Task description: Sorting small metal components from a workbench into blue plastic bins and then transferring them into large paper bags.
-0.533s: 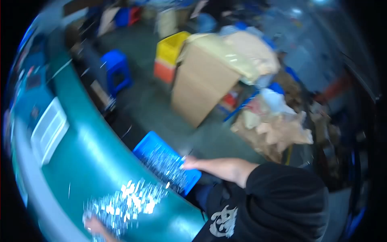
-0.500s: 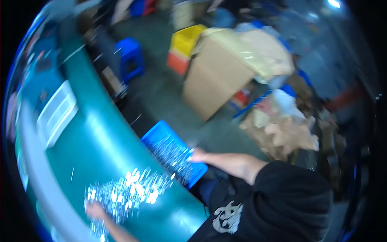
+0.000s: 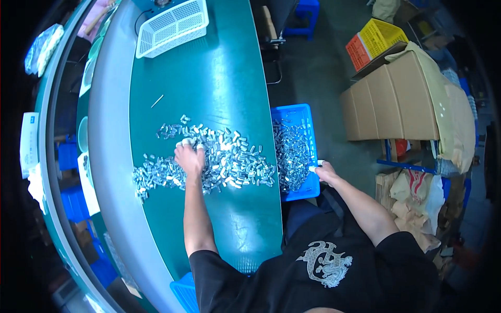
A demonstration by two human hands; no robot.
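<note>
A wide spread of small shiny metal parts point(image 3: 229, 159) lies on the green table point(image 3: 219, 78). My left hand point(image 3: 189, 156) rests flat on the pile with its fingers spread among the parts. A blue plastic tray point(image 3: 297, 112) sits at the table's right edge, holding several more of the same parts. My right hand point(image 3: 324, 171) grips that tray's near right corner.
A white slotted basket point(image 3: 172, 21) stands at the far end of the table. To the right on the floor are a large cardboard box point(image 3: 396, 99), yellow and orange crates point(image 3: 376, 41) and crumpled bags point(image 3: 417, 193). Another blue tray point(image 3: 183, 295) pokes out by my left elbow.
The view has swung round and now looks straight down at the table. My left hand has moved up onto the pile; my right hand stays at the blue tray.
</note>
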